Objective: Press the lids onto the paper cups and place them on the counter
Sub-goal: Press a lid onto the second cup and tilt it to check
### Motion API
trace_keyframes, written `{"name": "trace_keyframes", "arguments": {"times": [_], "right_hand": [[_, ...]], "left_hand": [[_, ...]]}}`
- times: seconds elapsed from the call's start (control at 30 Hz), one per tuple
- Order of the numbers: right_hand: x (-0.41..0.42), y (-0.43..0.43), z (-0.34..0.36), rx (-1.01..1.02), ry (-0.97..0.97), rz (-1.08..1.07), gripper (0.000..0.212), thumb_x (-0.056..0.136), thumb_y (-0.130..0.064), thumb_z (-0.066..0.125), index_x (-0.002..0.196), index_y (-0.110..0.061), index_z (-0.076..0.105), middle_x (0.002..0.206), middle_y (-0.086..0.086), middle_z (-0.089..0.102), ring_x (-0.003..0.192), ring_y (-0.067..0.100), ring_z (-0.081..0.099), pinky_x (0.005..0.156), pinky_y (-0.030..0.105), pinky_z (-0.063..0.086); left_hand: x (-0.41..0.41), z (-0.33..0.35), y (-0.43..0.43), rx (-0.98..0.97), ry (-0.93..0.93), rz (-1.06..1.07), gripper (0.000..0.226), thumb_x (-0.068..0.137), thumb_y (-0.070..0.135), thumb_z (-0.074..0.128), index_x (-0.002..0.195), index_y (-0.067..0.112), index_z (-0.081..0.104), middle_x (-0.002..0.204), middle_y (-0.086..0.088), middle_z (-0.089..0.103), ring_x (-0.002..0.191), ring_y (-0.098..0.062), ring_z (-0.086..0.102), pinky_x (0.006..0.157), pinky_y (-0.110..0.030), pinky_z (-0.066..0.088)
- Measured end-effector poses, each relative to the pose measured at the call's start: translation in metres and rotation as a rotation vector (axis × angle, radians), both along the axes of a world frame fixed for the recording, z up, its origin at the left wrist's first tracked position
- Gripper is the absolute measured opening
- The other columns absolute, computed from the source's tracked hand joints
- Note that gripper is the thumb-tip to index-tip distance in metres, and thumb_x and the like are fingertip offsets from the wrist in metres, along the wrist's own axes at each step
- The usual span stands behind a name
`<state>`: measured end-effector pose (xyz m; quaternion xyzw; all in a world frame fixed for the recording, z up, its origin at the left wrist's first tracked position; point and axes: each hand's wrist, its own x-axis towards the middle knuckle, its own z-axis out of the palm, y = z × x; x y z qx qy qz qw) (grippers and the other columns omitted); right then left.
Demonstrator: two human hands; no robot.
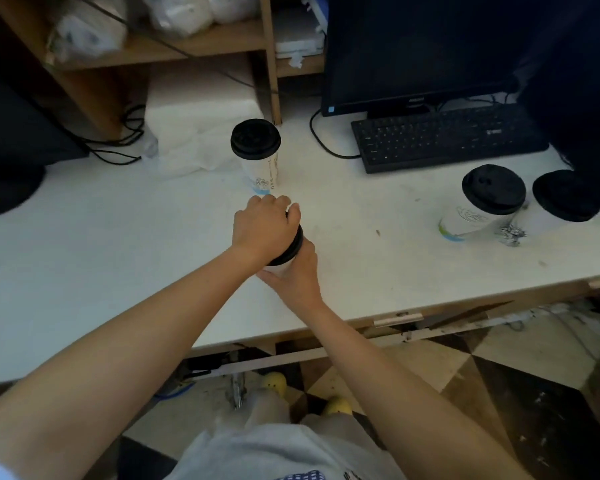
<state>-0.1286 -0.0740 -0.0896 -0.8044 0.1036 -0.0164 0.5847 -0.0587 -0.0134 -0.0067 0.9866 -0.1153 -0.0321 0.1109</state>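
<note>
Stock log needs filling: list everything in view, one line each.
lidded paper cups: three, white with black lids, one mid-counter, two right
paper cup: one, white, held between the hands
lid: one, black, on that cup
keyboard: one, black, back right
monitor: one, black, behind the keyboard
shelf unit: one, wooden, back left
cables: several, black, back left
counter: one, white, under the cups
left hand: one, grips the lid from above
right hand: one, holds the cup's side
</note>
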Motion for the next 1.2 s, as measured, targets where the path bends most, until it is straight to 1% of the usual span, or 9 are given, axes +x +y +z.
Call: {"name": "trace_keyframes", "arguments": {"times": [0.1,0.37,0.5,0.6,0.73,0.8,0.93,1.03,1.2], "right_hand": [[0.006,-0.027,0.008,0.098,0.061,0.234,0.078,0.074,-0.013,0.079,0.138,-0.014,0.034,0.124,-0.013,0.042,0.114,0.0,0.04,0.085,-0.002,0.034],[0.015,-0.022,-0.006,0.207,0.089,0.221,0.081,0.072,-0.011,0.081,0.133,-0.027,0.03,0.126,-0.01,0.047,0.115,0.005,0.046,0.082,-0.001,0.039],[0.01,-0.021,0.004,0.172,0.057,0.172,0.078,0.07,-0.012,0.082,0.133,-0.019,0.037,0.118,-0.012,0.049,0.108,0.003,0.048,0.077,-0.002,0.038],[0.006,-0.027,0.018,0.171,-0.023,0.107,0.066,0.07,-0.011,0.081,0.12,-0.032,0.043,0.111,-0.02,0.052,0.101,-0.004,0.052,0.081,0.007,0.042],[0.011,-0.042,0.054,0.02,-0.156,0.027,0.073,0.065,-0.027,0.083,0.127,-0.024,0.044,0.122,-0.004,0.05,0.114,0.013,0.046,0.091,0.028,0.046],[0.016,-0.049,0.078,-0.082,-0.228,-0.012,0.081,0.065,-0.028,0.083,0.133,-0.019,0.042,0.121,-0.001,0.049,0.112,0.014,0.041,0.085,0.018,0.04],[0.025,-0.058,0.124,-0.326,-0.367,-0.082,0.08,0.063,-0.028,0.083,0.132,-0.018,0.044,0.114,0.0,0.051,0.103,0.013,0.036,0.081,0.021,0.034],[0.027,-0.052,0.148,-0.45,-0.434,-0.153,0.077,0.062,-0.035,0.083,0.128,-0.018,0.046,0.111,-0.001,0.052,0.097,0.007,0.031,0.08,0.022,0.038],[0.032,-0.066,0.179,-0.296,-0.397,0.027,0.072,0.072,-0.043,0.075,0.134,-0.026,0.042,0.12,-0.006,0.048,0.106,0.008,0.036,0.086,0.015,0.037]], "left_hand": [[0.0,-0.001,0.0,0.049,-0.052,-0.053,0.04,0.097,0.03,0.025,0.11,0.01,0.057,0.102,-0.011,0.06,0.096,-0.029,0.051,0.066,-0.036,0.035],[0.002,-0.004,0.001,0.112,-0.112,-0.098,0.034,0.096,0.027,0.029,0.103,0.009,0.057,0.096,-0.01,0.06,0.091,-0.029,0.052,0.06,-0.036,0.035],[0.006,0.001,0.003,0.034,0.005,-0.131,0.04,0.097,0.034,0.027,0.114,0.015,0.057,0.11,-0.007,0.059,0.105,-0.027,0.05,0.074,-0.038,0.042],[0.01,0.022,0.006,-0.171,0.054,-0.142,0.041,0.096,0.044,0.031,0.113,0.022,0.061,0.113,-0.003,0.061,0.109,-0.022,0.052,0.085,-0.04,0.044],[0.01,0.077,0.003,-0.407,-0.095,-0.063,0.036,0.094,0.048,0.035,0.084,0.027,0.063,0.083,0.008,0.056,0.087,-0.017,0.055,0.065,-0.028,0.036],[0.01,0.105,0.001,-0.42,0.036,-0.027,0.041,0.091,0.058,0.036,0.103,0.03,0.063,0.096,0.01,0.057,0.094,-0.016,0.052,0.072,-0.028,0.037],[0.013,0.15,0.001,-0.366,0.248,-0.016,0.084,0.075,0.072,0.049,0.143,0.029,0.027,0.137,-0.003,0.045,0.115,-0.027,0.051,0.08,-0.036,0.052],[0.017,0.178,0.001,-0.431,0.298,-0.029,0.073,0.075,0.056,0.064,0.135,0.031,0.033,0.121,-0.002,0.047,0.094,-0.021,0.054,0.061,-0.032,0.054],[0.022,0.194,0.014,-0.575,0.176,-0.146,0.049,0.072,0.041,0.069,0.115,0.033,0.046,0.103,0.003,0.052,0.086,-0.008,0.053,0.062,-0.024,0.044]]}}
